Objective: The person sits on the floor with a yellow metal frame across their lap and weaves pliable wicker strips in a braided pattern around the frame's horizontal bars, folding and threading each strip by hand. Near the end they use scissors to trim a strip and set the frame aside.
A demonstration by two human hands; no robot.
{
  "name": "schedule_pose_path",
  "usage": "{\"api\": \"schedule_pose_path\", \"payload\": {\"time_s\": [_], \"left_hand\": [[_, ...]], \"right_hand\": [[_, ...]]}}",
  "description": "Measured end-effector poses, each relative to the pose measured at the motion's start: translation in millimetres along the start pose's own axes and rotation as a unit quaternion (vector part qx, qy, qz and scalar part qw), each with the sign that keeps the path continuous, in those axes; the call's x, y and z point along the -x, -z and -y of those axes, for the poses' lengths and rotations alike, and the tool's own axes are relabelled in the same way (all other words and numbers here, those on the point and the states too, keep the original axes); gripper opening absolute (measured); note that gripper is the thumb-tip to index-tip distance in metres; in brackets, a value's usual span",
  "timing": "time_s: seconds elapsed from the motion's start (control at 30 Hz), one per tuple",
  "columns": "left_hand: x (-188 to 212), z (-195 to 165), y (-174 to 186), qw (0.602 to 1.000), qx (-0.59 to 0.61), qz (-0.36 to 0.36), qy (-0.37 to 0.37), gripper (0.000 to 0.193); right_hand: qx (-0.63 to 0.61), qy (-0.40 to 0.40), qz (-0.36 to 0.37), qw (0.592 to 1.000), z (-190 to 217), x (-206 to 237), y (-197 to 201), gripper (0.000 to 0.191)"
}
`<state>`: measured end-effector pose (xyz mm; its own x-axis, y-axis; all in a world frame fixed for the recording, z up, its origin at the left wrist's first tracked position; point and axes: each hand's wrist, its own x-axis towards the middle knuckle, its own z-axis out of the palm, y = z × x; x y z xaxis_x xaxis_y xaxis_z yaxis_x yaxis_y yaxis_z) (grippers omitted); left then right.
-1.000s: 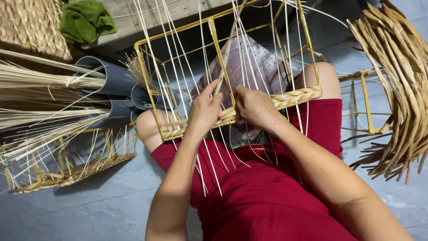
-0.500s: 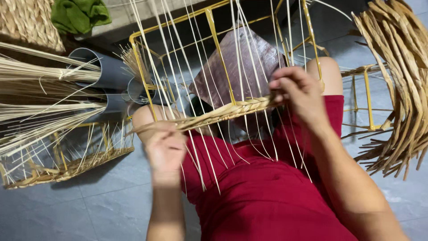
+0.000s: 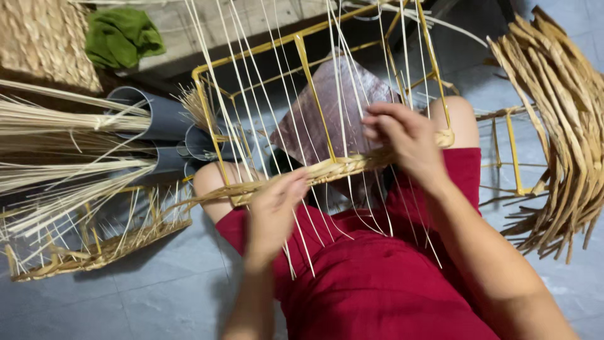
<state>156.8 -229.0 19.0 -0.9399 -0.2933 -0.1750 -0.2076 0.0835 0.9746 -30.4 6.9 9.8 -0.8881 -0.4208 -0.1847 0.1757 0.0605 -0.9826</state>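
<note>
Left hand (image 3: 272, 211) pinches strands (image 3: 296, 242) taut | right hand (image 3: 406, 141) clamps woven band (image 3: 340, 167) against yellow frame (image 3: 313, 82) | I read: steadying weave.

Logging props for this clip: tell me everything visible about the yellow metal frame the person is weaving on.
The yellow metal frame is a box of thin painted rods, tilted across the person's knees. Pale thin reeds run lengthwise over it as uprights, and a woven straw-coloured band crosses its near edge. The left hand touches the band's left part; the right hand grips reeds at the right side. The far end runs out of view.
</note>
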Motion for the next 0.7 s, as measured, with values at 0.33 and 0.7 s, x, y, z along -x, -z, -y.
{"api": "schedule_pose_path", "payload": {"time_s": [0.33, 0.7], "left_hand": [[-96, -22, -85, 0.933, -0.353, -0.051, 0.054, 0.029], [-120, 45, -76, 0.992, -0.004, 0.028, 0.119, 0.028]], "right_hand": [[-0.207, -0.183, 0.096, 0.956, -43, -127, -89, 0.026], [-0.476, -0.23, 0.169, 0.832, -50, -203, -104, 0.039]]}}
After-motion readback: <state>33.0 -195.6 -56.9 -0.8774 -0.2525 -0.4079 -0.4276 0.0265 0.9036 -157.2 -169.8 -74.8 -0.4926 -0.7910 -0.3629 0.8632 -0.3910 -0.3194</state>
